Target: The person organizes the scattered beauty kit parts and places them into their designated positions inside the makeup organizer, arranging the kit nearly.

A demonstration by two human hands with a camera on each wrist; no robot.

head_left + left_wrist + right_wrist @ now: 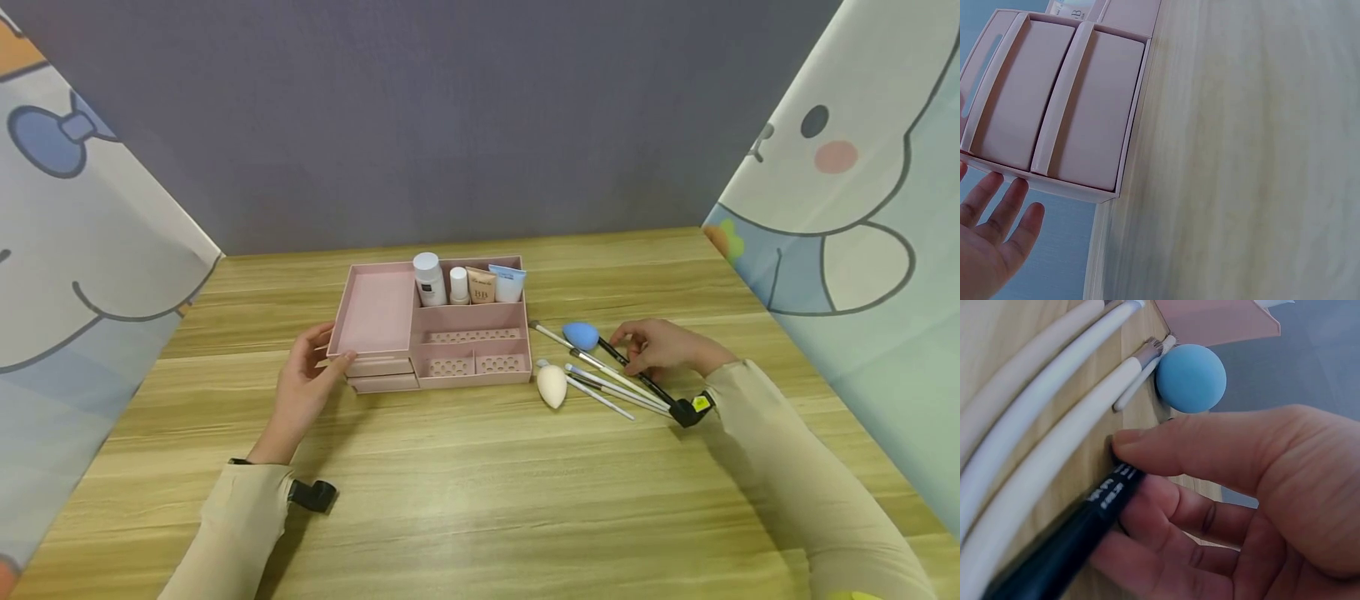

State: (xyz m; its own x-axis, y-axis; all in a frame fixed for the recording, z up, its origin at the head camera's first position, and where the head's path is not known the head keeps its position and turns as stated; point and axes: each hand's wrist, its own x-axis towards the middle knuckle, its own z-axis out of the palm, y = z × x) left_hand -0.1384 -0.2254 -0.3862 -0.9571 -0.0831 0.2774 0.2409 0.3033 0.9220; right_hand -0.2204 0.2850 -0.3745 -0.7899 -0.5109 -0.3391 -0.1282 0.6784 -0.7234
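Observation:
A pink makeup organizer [375,308] with two drawers [1022,94] stands on the table. My left hand [303,379] is at its left front corner, thumb along the front edge; in the left wrist view the nearly straight fingertips [1019,187] lie right at its side. My right hand [660,346] pinches a slim black stick with white lettering [1107,497] between thumb and curled fingers. Its far end points towards a blue makeup sponge [581,336]. Pale makeup brushes [611,371] lie loosely beside that hand, and a cream teardrop sponge [552,386] sits at their left.
A white bottle [430,282], a small white-capped bottle [458,287], a tan BB tube [482,286] and a light blue tube [508,283] stand in the organizer's back compartment. A grey panel [465,125] rises behind the wooden table [465,500], with cartoon-printed sheets either side.

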